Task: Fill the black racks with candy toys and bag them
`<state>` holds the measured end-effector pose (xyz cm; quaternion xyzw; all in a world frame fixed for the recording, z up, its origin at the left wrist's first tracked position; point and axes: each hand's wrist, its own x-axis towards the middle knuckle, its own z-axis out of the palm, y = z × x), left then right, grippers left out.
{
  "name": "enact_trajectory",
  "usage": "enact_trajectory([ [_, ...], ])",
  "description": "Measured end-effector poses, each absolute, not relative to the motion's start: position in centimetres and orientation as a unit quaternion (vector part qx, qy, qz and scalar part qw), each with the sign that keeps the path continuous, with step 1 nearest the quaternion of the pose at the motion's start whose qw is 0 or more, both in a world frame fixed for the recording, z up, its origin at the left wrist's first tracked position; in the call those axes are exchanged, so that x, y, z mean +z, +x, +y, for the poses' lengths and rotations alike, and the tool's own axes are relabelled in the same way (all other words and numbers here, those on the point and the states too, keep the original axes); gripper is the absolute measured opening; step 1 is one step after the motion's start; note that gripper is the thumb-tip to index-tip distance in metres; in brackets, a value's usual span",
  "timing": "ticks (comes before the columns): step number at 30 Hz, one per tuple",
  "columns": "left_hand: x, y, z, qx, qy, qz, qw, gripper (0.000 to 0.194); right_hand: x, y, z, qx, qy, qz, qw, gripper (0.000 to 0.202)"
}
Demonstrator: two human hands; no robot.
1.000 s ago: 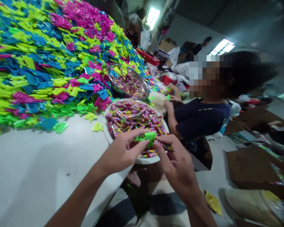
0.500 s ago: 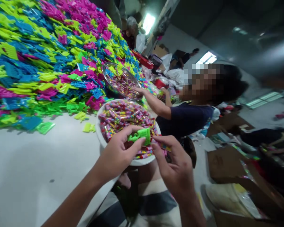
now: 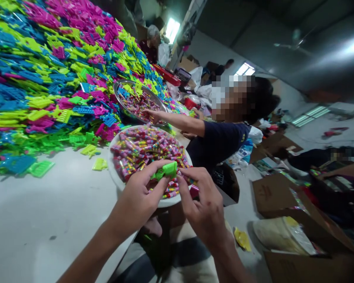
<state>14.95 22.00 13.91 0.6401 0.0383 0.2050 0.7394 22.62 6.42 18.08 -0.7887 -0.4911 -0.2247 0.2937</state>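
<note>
My left hand (image 3: 146, 194) pinches a small green plastic toy piece (image 3: 167, 170) between thumb and fingers. Close by on its right, my right hand (image 3: 202, 200) is closed on a wrapped candy stick (image 3: 186, 177), mostly covered by the fingers. The candy's end meets or nearly meets the green piece; I cannot tell whether it is inside. Both hands hover over the near rim of a white bowl (image 3: 115, 181) full of pink, red and yellow wrapped candy sticks (image 3: 147, 147).
A huge heap of blue, yellow, pink and green plastic pieces (image 3: 53, 78) covers the far left of the white table (image 3: 47, 212). Behind the bowl stands a metal basin (image 3: 119, 98), and a co-worker's hand (image 3: 153, 116) reaches into it. Cardboard boxes (image 3: 271, 194) are at right.
The view has shifted, so the scene sits further left. The green piece has tilted in my left hand. The co-worker's arm has stretched further over the metal basin.
</note>
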Motion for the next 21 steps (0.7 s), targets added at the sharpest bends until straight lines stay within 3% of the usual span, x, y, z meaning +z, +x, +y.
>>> enact_trajectory([
  [8,13.4,15.3,21.2,0.216,0.649,0.069,0.726,0.037,17.1,23.5,6.6,-0.196,-0.798,-0.482,0.304,0.016],
  [15,13.4,14.9,22.4,0.121,0.628,0.065,0.766,0.034,17.4,26.8,4.8,0.082,-0.78,-0.485,0.387,0.012],
  [21,13.6,13.1,26.6,0.007,0.666,0.049,0.744,0.033,15.8,27.1,5.1,0.238,-0.739,-0.473,0.417,0.011],
])
